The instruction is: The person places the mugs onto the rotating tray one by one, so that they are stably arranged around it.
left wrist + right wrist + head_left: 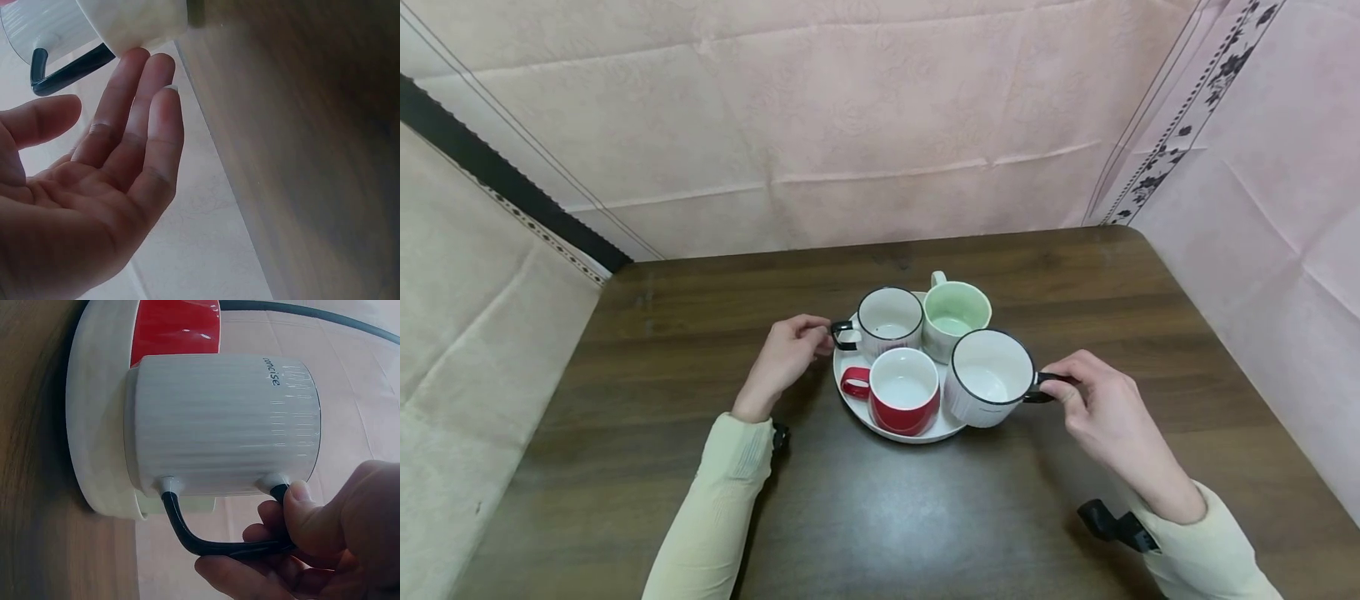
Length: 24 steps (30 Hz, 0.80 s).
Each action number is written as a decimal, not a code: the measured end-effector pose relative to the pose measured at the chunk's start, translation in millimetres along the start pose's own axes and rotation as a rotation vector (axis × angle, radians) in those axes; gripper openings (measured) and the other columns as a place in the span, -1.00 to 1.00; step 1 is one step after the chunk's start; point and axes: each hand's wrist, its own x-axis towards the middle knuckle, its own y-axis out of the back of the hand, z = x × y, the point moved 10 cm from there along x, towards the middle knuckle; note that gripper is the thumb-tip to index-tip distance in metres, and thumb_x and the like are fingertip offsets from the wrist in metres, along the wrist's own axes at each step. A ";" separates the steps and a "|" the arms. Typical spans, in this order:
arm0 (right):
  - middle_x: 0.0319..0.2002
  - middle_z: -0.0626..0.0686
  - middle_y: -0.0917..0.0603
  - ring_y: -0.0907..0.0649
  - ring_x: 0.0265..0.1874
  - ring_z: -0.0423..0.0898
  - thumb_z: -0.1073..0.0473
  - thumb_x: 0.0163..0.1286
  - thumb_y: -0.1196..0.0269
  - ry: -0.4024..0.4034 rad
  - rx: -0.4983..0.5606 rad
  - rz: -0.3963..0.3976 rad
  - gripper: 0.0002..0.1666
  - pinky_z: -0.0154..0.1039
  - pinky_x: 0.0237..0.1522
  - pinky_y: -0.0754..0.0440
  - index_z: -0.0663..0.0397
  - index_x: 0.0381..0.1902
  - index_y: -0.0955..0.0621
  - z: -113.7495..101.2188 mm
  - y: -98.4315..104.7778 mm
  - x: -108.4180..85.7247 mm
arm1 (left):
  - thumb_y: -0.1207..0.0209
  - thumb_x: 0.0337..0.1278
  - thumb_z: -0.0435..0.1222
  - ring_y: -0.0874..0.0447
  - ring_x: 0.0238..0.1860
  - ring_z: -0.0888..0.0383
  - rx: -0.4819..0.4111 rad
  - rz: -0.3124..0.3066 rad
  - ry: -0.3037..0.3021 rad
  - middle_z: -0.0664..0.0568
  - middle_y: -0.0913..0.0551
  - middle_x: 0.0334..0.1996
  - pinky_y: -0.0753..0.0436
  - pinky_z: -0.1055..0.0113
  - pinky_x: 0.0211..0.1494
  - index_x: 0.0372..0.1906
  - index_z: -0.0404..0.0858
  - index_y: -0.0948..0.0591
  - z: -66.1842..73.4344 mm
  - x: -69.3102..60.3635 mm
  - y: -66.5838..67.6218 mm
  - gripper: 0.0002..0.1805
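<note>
A round white plate (pixel 848 362) carries several mugs. My right hand (pixel 1105 408) pinches the black handle of the front-right white mug (pixel 981 408) between thumb and fingers. That ribbed mug (pixel 225 425) stands upright at the plate's right side in the right wrist view. Beside the black handle (pixel 842 335) of the back-left white mug (pixel 890 315) is my left hand (pixel 786 354). Its fingers are loosely extended, thumb apart from the handle (pixel 69 75) in the left wrist view. The fingertips meet the plate's pale side (pixel 140 25); whether they press it cannot be told.
A red mug (pixel 904 408) with a white inside is at the plate's front, handle to the left. Behind stands a light green mug (pixel 957 312). Brown wooden table (pixel 700 500) surrounds the plate; pale patterned cloth (pixel 880 125) hangs beyond its back and side edges.
</note>
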 end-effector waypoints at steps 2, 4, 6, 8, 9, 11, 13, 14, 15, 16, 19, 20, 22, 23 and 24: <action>-0.34 -0.17 -0.59 -0.48 -0.51 -0.23 0.34 0.24 -0.35 -0.001 0.008 -0.012 -0.87 -0.42 -0.56 -0.44 0.01 -0.28 -0.69 -1.4 -1.8 1.5 | 0.01 0.44 -0.23 -0.67 -0.08 -0.09 0.001 -0.001 -0.001 -0.15 -0.65 -0.14 -0.59 0.02 0.09 0.13 -0.27 -0.56 -0.2 0.1 -0.2 -0.68; -0.33 -0.16 -0.59 -0.49 -0.52 -0.22 0.33 0.25 -0.35 0.000 0.009 -0.019 -0.88 -0.41 -0.56 -0.45 0.01 -0.28 -0.69 -2.7 -2.6 3.0 | 0.00 0.44 -0.23 -0.67 -0.08 -0.11 0.003 -0.002 -0.002 -0.15 -0.65 -0.15 -0.59 0.01 0.08 0.12 -0.27 -0.56 -0.3 0.1 -0.4 -0.68; -0.33 -0.16 -0.59 -0.48 -0.53 -0.22 0.32 0.26 -0.34 0.001 0.003 -0.023 -0.88 -0.41 -0.56 -0.44 0.01 -0.27 -0.69 -3.5 -3.4 4.7 | 0.00 0.44 -0.23 -0.67 -0.08 -0.11 0.005 -0.002 -0.002 -0.15 -0.65 -0.15 -0.59 0.01 0.08 0.13 -0.27 -0.56 -0.3 0.1 -0.4 -0.68; -0.33 -0.14 -0.60 -0.47 -0.56 -0.21 0.31 0.26 -0.34 -0.002 -0.005 -0.025 -0.89 -0.40 -0.57 -0.44 0.02 -0.26 -0.70 -3.9 -3.9 6.5 | 0.00 0.43 -0.23 -0.67 -0.09 -0.11 0.005 0.000 -0.005 -0.15 -0.65 -0.15 -0.60 0.01 0.07 0.13 -0.27 -0.56 0.3 0.1 -0.3 -0.68; -0.34 -0.14 -0.60 -0.47 -0.57 -0.20 0.30 0.26 -0.34 -0.005 -0.009 -0.025 -0.89 -0.39 -0.57 -0.44 0.02 -0.26 -0.70 -4.0 -4.0 7.5 | 0.00 0.43 -0.23 -0.67 -0.09 -0.10 0.003 0.000 -0.008 -0.15 -0.65 -0.15 -0.60 0.01 0.07 0.12 -0.27 -0.56 0.7 0.2 -0.1 -0.68; -0.34 -0.13 -0.60 -0.46 -0.59 -0.19 0.30 0.26 -0.34 -0.018 -0.015 -0.028 -0.89 -0.38 -0.58 -0.44 0.02 -0.25 -0.70 -3.9 -4.0 8.9 | 0.00 0.44 -0.23 -0.67 -0.11 -0.09 -0.002 0.000 -0.014 -0.15 -0.65 -0.14 -0.60 0.02 0.07 0.12 -0.27 -0.56 1.9 0.5 -0.4 -0.69; -0.35 -0.12 -0.60 -0.45 -0.60 -0.17 0.29 0.27 -0.34 -0.033 -0.020 -0.034 -0.90 -0.36 -0.59 -0.44 0.03 -0.25 -0.70 -3.8 -4.3 10.2 | 0.00 0.44 -0.23 -0.67 -0.12 -0.08 -0.006 0.001 -0.017 -0.15 -0.65 -0.14 -0.61 0.03 0.07 0.12 -0.27 -0.56 2.7 0.5 -0.6 -0.69; -0.35 -0.11 -0.60 -0.45 -0.60 -0.15 0.29 0.27 -0.34 -0.042 -0.021 -0.038 -0.90 -0.35 -0.60 -0.44 0.04 -0.25 -0.70 -3.8 -4.6 10.7 | 0.00 0.44 -0.23 -0.67 -0.12 -0.08 -0.008 0.002 -0.018 -0.15 -0.65 -0.14 -0.61 0.04 0.07 0.12 -0.28 -0.56 2.9 0.5 -0.8 -0.69; -0.35 -0.10 -0.60 -0.45 -0.60 -0.14 0.29 0.27 -0.34 -0.050 -0.020 -0.044 -0.90 -0.34 -0.61 -0.44 0.05 -0.24 -0.70 -3.8 -5.3 11.2 | 0.00 0.44 -0.23 -0.67 -0.13 -0.08 -0.008 0.004 -0.018 -0.15 -0.64 -0.14 -0.61 0.04 0.07 0.12 -0.28 -0.56 3.0 0.4 -0.8 -0.69; -0.35 -0.09 -0.59 -0.45 -0.60 -0.12 0.29 0.28 -0.33 -0.057 -0.019 -0.051 -0.90 -0.33 -0.62 -0.44 0.06 -0.24 -0.70 -3.9 -6.0 11.6 | 0.00 0.44 -0.23 -0.67 -0.13 -0.09 -0.006 0.005 -0.019 -0.15 -0.64 -0.14 -0.61 0.04 0.07 0.12 -0.28 -0.56 3.1 0.3 -0.9 -0.69; -0.35 -0.05 -0.59 -0.45 -0.59 -0.09 0.29 0.28 -0.33 -0.075 -0.017 -0.068 -0.89 -0.31 -0.63 -0.45 0.10 -0.22 -0.69 -3.7 -8.6 12.4 | 0.00 0.44 -0.24 -0.67 -0.13 -0.11 -0.005 0.008 -0.022 -0.15 -0.64 -0.15 -0.61 0.03 0.06 0.12 -0.28 -0.56 3.2 -0.1 -1.4 -0.69; -0.35 -0.04 -0.59 -0.45 -0.58 -0.08 0.29 0.29 -0.32 -0.082 -0.015 -0.074 -0.89 -0.31 -0.64 -0.45 0.11 -0.22 -0.69 -3.3 -9.5 12.6 | 0.00 0.44 -0.24 -0.67 -0.13 -0.12 -0.006 0.008 -0.023 -0.16 -0.64 -0.15 -0.62 0.03 0.06 0.12 -0.28 -0.56 3.2 -0.2 -1.7 -0.69; -0.34 -0.03 -0.59 -0.45 -0.58 -0.08 0.29 0.29 -0.32 -0.088 -0.014 -0.080 -0.90 -0.31 -0.64 -0.45 0.12 -0.22 -0.69 -2.8 -10.7 12.9 | 0.00 0.44 -0.24 -0.67 -0.13 -0.12 -0.007 0.007 -0.024 -0.16 -0.64 -0.15 -0.62 0.03 0.05 0.12 -0.29 -0.56 3.3 -0.4 -2.5 -0.69; -0.34 -0.03 -0.59 -0.46 -0.57 -0.07 0.29 0.30 -0.31 -0.090 -0.014 -0.081 -0.90 -0.31 -0.63 -0.45 0.12 -0.22 -0.69 -2.6 -11.1 13.0 | 0.01 0.44 -0.25 -0.67 -0.14 -0.12 -0.009 0.008 -0.026 -0.16 -0.64 -0.15 -0.62 0.03 0.05 0.11 -0.29 -0.57 3.3 -0.4 -2.8 -0.69; -0.34 -0.03 -0.59 -0.46 -0.57 -0.07 0.29 0.30 -0.31 -0.091 -0.014 -0.083 -0.90 -0.30 -0.62 -0.46 0.12 -0.22 -0.69 -2.4 -11.6 13.1 | 0.01 0.44 -0.25 -0.67 -0.15 -0.12 -0.009 0.009 -0.027 -0.16 -0.63 -0.15 -0.62 0.03 0.05 0.11 -0.29 -0.57 3.2 -0.4 -2.9 -0.69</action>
